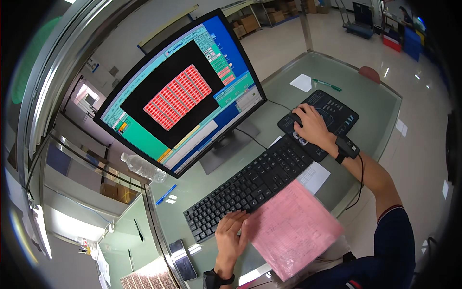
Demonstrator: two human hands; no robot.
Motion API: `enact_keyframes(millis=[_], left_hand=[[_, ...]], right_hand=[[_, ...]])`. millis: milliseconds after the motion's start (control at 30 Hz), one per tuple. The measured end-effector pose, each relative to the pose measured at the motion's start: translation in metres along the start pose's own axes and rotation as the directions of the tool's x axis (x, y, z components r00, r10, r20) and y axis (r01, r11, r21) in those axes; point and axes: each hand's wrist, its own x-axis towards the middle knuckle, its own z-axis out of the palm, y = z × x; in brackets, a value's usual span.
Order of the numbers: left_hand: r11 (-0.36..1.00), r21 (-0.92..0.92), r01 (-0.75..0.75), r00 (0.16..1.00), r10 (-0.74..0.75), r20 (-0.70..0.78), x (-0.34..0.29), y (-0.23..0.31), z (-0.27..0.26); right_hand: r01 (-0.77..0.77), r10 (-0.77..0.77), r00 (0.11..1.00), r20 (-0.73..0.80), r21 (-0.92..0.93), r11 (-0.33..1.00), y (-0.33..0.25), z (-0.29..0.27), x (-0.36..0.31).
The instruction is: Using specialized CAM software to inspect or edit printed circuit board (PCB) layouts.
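My right hand rests over a dark computer mouse, its fingers curved round it on a black printed mouse pad. A black device is strapped at that wrist. My left hand lies at the front edge of a black keyboard, thumb apart from the fingers, holding nothing. Just right of it, a pink sheet of dense print and handwriting lies before the keyboard. Behind the keyboard stands a monitor, lit with a grid of small red cells on black.
A clear plastic bottle and a blue pen are left of the monitor stand. A phone lies near my left wrist. Beyond the mouse pad are a green pen and white paper. A metal frame borders the glass tabletop.
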Motion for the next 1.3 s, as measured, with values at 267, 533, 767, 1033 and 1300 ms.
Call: enact_keyframes(millis=[267,533,767,1033,1300], left_hand=[[1.0,0.002,0.004,1.0,-0.004,0.01,0.0006,0.0013,-0.0002],[1.0,0.001,0.015,1.0,-0.015,0.017,-0.0015,0.0012,0.0004],[1.0,0.016,0.018,0.999,-0.019,0.043,-0.0022,-0.0012,0.0001],[1.0,0.022,0.003,0.998,-0.004,0.067,-0.0031,-0.0034,-0.0006],[0.999,0.05,0.001,0.998,-0.004,0.061,-0.0035,0.0002,-0.0001]], right_hand=[[0.001,-0.001,1.0,0.005,0.003,1.0,-0.0003,-0.0001,-0.0002],[0.0,0.0,1.0,0.014,0.011,1.0,0.001,-0.0004,-0.0011],[0.019,-0.02,1.0,-0.003,-0.01,1.0,0.0023,0.0029,0.0005],[0.001,-0.001,1.0,0.0,-0.023,1.0,0.0014,0.0047,-0.0022],[0.009,-0.009,1.0,-0.021,-0.009,1.0,0.0012,0.003,-0.0026]])
